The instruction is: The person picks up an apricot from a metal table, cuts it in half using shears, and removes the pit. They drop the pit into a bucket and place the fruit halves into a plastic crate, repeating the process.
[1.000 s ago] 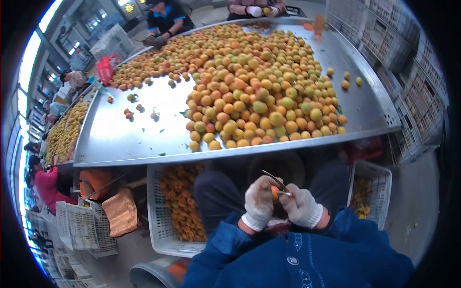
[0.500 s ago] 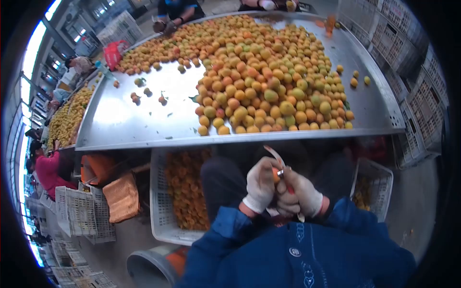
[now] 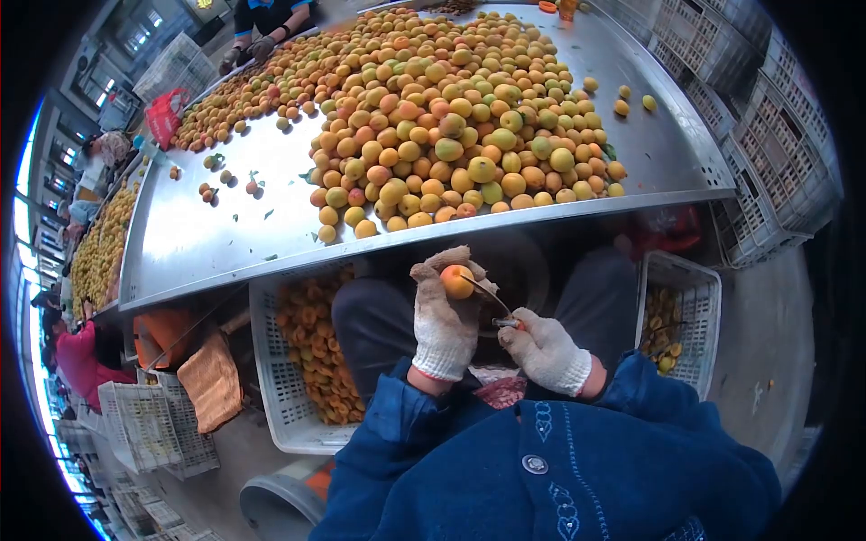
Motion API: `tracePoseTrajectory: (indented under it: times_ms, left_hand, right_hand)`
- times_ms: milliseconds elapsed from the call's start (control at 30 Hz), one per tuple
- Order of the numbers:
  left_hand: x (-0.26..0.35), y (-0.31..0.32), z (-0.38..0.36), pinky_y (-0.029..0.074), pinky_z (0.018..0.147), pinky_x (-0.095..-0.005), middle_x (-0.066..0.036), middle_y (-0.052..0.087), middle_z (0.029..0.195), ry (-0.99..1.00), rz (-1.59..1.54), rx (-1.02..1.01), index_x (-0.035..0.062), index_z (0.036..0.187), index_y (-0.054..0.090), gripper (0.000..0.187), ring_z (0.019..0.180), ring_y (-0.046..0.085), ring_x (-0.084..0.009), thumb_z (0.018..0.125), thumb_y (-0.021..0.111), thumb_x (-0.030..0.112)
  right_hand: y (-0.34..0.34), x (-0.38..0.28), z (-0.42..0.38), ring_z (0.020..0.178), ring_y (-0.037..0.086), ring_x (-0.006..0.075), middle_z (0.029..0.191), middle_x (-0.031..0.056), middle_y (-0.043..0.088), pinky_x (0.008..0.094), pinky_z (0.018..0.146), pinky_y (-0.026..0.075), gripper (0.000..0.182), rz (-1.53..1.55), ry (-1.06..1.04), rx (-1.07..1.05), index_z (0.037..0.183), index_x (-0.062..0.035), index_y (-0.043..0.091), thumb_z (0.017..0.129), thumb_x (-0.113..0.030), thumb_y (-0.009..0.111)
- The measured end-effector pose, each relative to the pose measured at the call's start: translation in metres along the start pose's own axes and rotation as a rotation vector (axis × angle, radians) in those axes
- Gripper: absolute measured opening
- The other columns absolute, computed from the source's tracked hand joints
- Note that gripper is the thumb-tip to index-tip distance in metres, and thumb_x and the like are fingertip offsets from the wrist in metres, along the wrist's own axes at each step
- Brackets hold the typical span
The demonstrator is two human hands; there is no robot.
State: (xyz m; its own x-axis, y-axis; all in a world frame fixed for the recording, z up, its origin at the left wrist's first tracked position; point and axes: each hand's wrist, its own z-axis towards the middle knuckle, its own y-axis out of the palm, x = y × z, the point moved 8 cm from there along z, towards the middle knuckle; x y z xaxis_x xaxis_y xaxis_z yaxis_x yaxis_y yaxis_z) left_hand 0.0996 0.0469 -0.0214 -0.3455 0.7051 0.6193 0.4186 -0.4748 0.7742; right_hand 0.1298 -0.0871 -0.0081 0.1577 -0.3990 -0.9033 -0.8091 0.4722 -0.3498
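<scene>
Left hand: gloved, at the centre of the frame [image 3: 444, 325]; we hold one orange fruit [image 3: 456, 282] in its fingers.
Right hand: gloved, just beside and lower [image 3: 548, 353]; we grip a curved knife [image 3: 508, 321], its blade reaching the fruit. Our two hands are apart.
Held fruit: in progress, we judge; we cannot tell how deep any cut goes.
Left crate: lower left of centre [image 3: 270, 397], well stocked with opened fruit pieces [image 3: 311, 347]; this portion we count as done.
Right crate: right of our knees [image 3: 710, 335], a smaller lot of fruit [image 3: 662, 325], their state partly unclear.
Desk: metal, across the upper frame [image 3: 636, 158], bearing a large heap of whole fruit [image 3: 433, 126]; most work is left here, we judge.
Co-worker: gloved hands [image 3: 262, 48] at the desk's upper-left edge.
</scene>
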Motion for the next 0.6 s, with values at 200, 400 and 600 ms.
tracePoseTrajectory:
  times_ms: [200, 400, 600]
  left_hand:
    - [-0.0011, 0.0011, -0.0010, 0.054, 0.082, -0.0379, -0.010, 0.059, 0.092, 0.000, 0.018, 0.015, 0.0028, 0.114, 0.054, 0.062, 0.083, 0.061, -0.0215, 0.093, 0.043, 0.060]
    - [0.0036, 0.0060, -0.0012, 0.053, 0.085, -0.0395, -0.010, 0.058, 0.091, 0.025, 0.067, -0.001, 0.0026, 0.113, 0.055, 0.062, 0.082, 0.061, -0.0213, 0.094, 0.043, 0.060]
    - [0.0045, 0.0047, -0.0009, 0.049, 0.095, -0.0437, -0.010, 0.059, 0.089, 0.041, 0.125, -0.042, 0.0029, 0.113, 0.055, 0.060, 0.083, 0.062, -0.0217, 0.096, 0.040, 0.059]
  right_hand:
    - [-0.0022, -0.0032, -0.0002, 0.071, 0.064, 0.0386, 0.075, 0.0230, 0.063, 0.0411, 0.061, 0.049, 0.030, -0.046, -0.052, 0.023, 0.096, -0.0018, 0.054, 0.096, -0.032, 0.055]
    - [-0.0052, -0.0073, -0.0007, 0.067, 0.064, 0.0385, 0.071, 0.0213, 0.063, 0.0416, 0.058, 0.049, 0.027, -0.058, -0.109, 0.032, 0.095, -0.0031, 0.053, 0.096, -0.030, 0.055]
    - [0.0011, -0.0018, 0.0026, 0.069, 0.064, 0.0398, 0.072, 0.0222, 0.063, 0.0440, 0.059, 0.049, 0.030, -0.022, -0.107, 0.008, 0.096, -0.0023, 0.053, 0.095, -0.032, 0.056]
